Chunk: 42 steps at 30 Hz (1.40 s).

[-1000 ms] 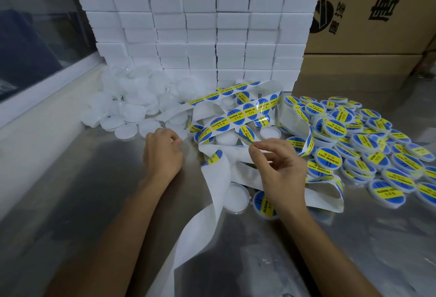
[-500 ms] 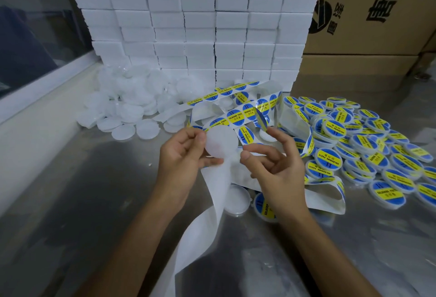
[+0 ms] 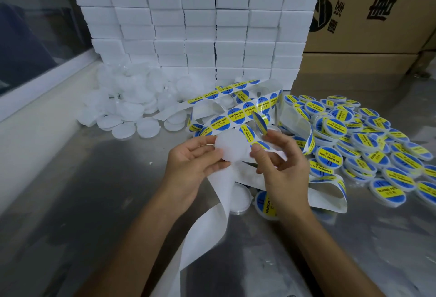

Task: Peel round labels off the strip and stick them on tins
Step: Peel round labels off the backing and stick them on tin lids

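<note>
Left hand (image 3: 188, 167): fingers curled round a bare white tin (image 3: 230, 147), thumb under its near edge. Right hand (image 3: 280, 162): label (image 3: 259, 123) stuck edge-on at its forefinger tip, just right of the tin, thumb apart. Strip (image 3: 238, 113): beyond the fingertips. Labelled tins (image 3: 368, 141): right of the right fingers. Blank tins (image 3: 132, 108): beyond the left fingers.
</note>
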{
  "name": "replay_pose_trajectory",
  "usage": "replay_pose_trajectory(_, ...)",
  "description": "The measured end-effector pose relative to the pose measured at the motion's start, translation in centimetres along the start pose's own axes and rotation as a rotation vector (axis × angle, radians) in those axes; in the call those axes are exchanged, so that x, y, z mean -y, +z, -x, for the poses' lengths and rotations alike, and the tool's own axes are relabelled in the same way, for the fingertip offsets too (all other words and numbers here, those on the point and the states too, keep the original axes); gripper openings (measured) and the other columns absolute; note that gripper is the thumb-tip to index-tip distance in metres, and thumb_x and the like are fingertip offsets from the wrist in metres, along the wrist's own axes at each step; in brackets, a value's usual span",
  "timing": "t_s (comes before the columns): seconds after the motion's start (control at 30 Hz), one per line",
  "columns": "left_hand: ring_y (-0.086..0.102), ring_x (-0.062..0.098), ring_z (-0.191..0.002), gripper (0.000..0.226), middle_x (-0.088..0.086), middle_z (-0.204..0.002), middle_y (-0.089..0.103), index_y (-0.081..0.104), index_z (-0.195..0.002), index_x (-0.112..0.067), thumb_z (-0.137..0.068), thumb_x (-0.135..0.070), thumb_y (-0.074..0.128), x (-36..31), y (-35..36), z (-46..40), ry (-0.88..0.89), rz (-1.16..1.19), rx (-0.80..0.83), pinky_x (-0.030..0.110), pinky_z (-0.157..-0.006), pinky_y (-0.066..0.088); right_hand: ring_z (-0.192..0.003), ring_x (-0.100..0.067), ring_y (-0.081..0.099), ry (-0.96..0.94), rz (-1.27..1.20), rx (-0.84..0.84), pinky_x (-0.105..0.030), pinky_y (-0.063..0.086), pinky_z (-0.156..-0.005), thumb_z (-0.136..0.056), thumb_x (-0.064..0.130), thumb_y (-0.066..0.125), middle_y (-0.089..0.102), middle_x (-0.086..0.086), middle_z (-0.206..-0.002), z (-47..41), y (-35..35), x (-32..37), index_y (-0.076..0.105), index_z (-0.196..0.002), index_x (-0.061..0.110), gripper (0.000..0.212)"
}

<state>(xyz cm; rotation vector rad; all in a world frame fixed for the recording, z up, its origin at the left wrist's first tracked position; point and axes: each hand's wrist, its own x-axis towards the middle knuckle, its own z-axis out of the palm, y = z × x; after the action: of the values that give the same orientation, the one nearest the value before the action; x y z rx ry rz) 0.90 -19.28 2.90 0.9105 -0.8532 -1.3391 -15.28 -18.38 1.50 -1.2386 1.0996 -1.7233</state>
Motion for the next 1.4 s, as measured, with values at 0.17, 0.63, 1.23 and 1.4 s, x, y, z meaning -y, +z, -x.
replay_pose_trajectory(0.17,0.073,0.025,-0.076,0.021,0.016,-0.086,0.075,0.066,-0.097,0.002,-0.078,0.011,0.066,0.0,-0.6,-0.4,-0.025,0.077,-0.06,0.03,-0.066,0.059,-0.072,-0.009,0.07,0.015,0.039,-0.088,-0.023,0.053,-0.062,-0.089,0.017,0.071,0.073,-0.001,-0.081,-0.8,-0.9,0.1,0.073,-0.087,0.024,0.007)
replay_pose_trajectory(0.63,0.074,0.024,-0.075,0.036,0.016,-0.082,0.075,0.069,-0.093,-0.003,-0.058,-0.005,0.076,0.0,-0.1,0.1,-0.026,0.036,-0.015,0.028,-0.063,0.059,-0.062,-0.004,0.064,0.037,0.034,0.053,-0.014,0.05,-0.062,-0.083,0.007,0.076,0.075,0.005,-0.071,-0.3,-0.3,0.0,0.076,-0.08,0.02,0.014)
replay_pose_trajectory(1.23,0.075,0.028,-0.08,0.033,0.014,-0.086,0.076,0.071,-0.09,-0.008,-0.058,-0.009,0.078,-0.1,0.2,0.5,0.009,-0.056,-0.012,0.025,-0.062,0.059,-0.065,-0.005,0.067,-0.009,0.082,0.099,-0.017,0.054,-0.064,-0.083,0.006,0.076,0.076,0.005,-0.076,-0.1,-0.3,-0.1,0.076,-0.082,0.023,0.017)
replay_pose_trajectory(1.4,0.075,0.027,-0.078,0.023,0.012,-0.083,0.076,0.073,-0.088,-0.013,-0.072,0.002,0.078,0.0,0.3,0.6,0.055,-0.146,-0.043,0.025,-0.063,0.059,-0.072,-0.012,0.072,-0.059,0.162,0.08,-0.019,0.056,-0.067,-0.082,0.01,0.077,0.076,0.01,-0.078,0.0,-0.3,-0.3,0.076,-0.084,0.027,0.018)
